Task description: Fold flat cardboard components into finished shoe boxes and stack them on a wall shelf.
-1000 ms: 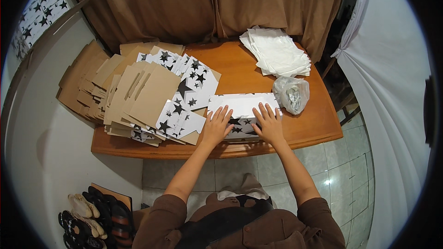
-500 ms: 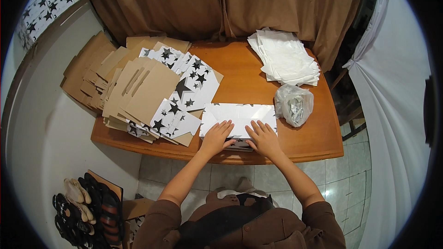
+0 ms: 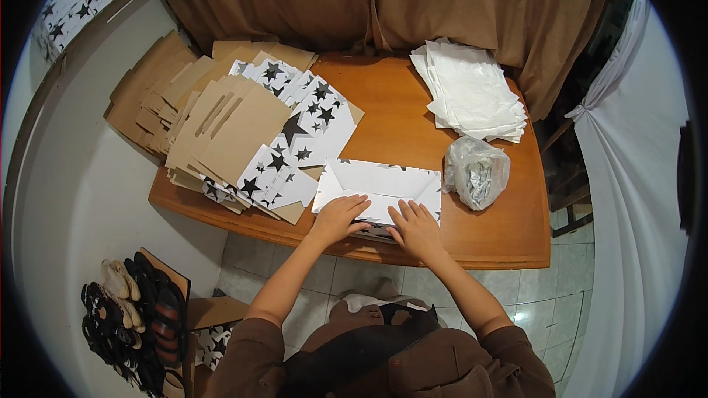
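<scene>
Head view: left hand (image 3: 339, 220) and right hand (image 3: 420, 231) lie palm down on a white box (image 3: 383, 175)

At the far left, below, a cluster of shoes (image 3: 133, 317) stands by the pale wall (image 3: 88, 177). Next comes the wooden table (image 3: 376, 121), its left part covered by a spread pile of brown cardboard (image 3: 243, 121). Along that pile's right side lie flat white pieces with black stars (image 3: 310, 129), reaching close to the box.

Left forearm (image 3: 291, 284) rises from a short brown sleeve and slants up to the right, nearly straight. Its hand rests on the near left part of the box's top; the fingers lie together, pointing right and slightly away from the body, and the thumb extends toward the other hand along the near edge. It is not closed around anything.

Between and beyond the hands is the box itself, lying near the front edge of the table, its top white with slanting fold lines and dark star marks along its borders.

Right forearm (image 3: 468, 291) slants up to the left. Its hand sits on the near right part of the top, fingers a little apart and pointing away and leftward, thumb angled inward. This hand, too, is unclenched, pressing or resting; which of the two cannot be told.

Just right of the box sits a clear plastic bag (image 3: 478, 173) with silvery contents, and beyond it lies a stack of white sheets (image 3: 476, 92). White cloth (image 3: 638, 177) hangs at the far right.
</scene>
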